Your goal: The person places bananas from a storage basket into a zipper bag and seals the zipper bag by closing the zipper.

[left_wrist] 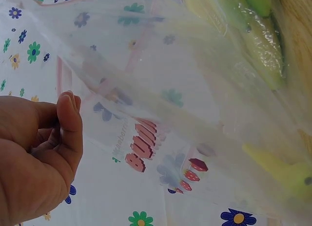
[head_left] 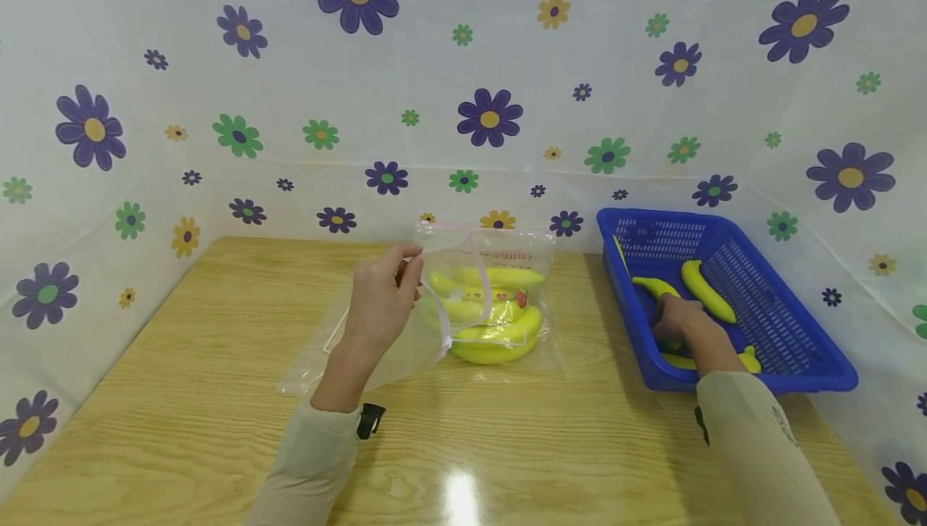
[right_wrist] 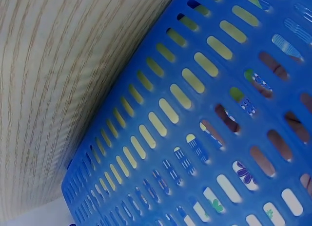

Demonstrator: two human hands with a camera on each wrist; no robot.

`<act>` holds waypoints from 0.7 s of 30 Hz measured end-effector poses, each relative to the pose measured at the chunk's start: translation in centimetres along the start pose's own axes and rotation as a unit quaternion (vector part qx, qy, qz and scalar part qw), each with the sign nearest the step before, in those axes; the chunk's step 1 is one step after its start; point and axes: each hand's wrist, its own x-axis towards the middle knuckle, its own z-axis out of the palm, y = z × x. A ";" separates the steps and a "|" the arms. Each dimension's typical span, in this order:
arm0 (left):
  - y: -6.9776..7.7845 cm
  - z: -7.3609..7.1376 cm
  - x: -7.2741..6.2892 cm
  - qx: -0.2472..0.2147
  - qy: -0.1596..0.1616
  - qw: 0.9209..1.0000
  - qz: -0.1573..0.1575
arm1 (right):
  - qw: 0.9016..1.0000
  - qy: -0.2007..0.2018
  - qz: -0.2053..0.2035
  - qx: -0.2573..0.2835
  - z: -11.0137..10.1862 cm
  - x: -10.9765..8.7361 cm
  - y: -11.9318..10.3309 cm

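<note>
A clear zip bag with pink edges and red print lies on the table, several yellow bananas inside it. At its raised, gaping mouth my left hand pinches the pink edge between thumb and fingers; the left wrist view shows these fingertips at the film's edge. My right hand reaches down into a blue plastic basket, over a banana. Its fingers are mostly hidden, and I cannot tell whether they grip a banana. Through the basket's slots the right wrist view gives only slivers of this hand.
Another banana lies in the basket's middle, and one pokes out near its front wall. The wooden table meets a flower-printed white sheet at the back and sides. The basket stands close to the right-hand sheet.
</note>
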 end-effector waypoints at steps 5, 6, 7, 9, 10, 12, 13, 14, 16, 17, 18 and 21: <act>-0.1 0.0 0.0 0.000 -0.002 1.000 -0.003 | 1.000 0.024 -0.005 0.004 0.0 -0.1 -0.1; -0.1 0.0 0.0 -0.001 -0.002 1.000 -0.002 | 1.000 0.029 -0.005 0.005 0.0 0.0 0.0; -0.1 0.0 0.0 0.000 -0.002 1.000 -0.003 | 0.999 0.034 -0.006 0.006 0.1 0.0 0.0; -0.1 0.0 0.0 0.001 -0.003 1.000 -0.004 | 0.999 0.048 -0.012 0.001 0.1 0.1 0.0; -0.1 0.0 0.0 0.001 -0.004 1.000 -0.004 | 0.998 0.053 -0.013 0.007 0.1 0.1 0.1; -0.1 0.0 0.0 0.004 -0.004 1.000 -0.004 | 0.998 0.057 -0.014 0.018 0.1 0.1 0.0; -0.1 0.0 0.0 0.005 -0.005 1.000 -0.004 | 0.998 0.057 -0.015 0.026 0.0 0.1 0.0; -0.1 0.0 0.0 0.005 -0.005 1.000 -0.004 | 0.997 0.060 -0.016 0.034 0.0 0.1 0.0; -0.1 0.0 0.0 0.005 -0.007 1.000 -0.005 | 0.997 0.063 -0.021 0.048 -0.3 -0.1 0.0; -0.1 0.0 0.0 0.005 -0.008 1.000 -0.006 | 0.996 0.066 -0.025 0.052 -0.5 -0.2 0.1; -0.1 0.0 0.0 0.004 -0.008 1.000 -0.006 | 0.996 0.069 -0.030 0.057 -0.6 -0.2 0.1; -0.2 0.0 0.0 0.006 -0.007 1.000 -0.005 | 0.993 0.081 -0.036 0.080 -1.3 -0.7 0.1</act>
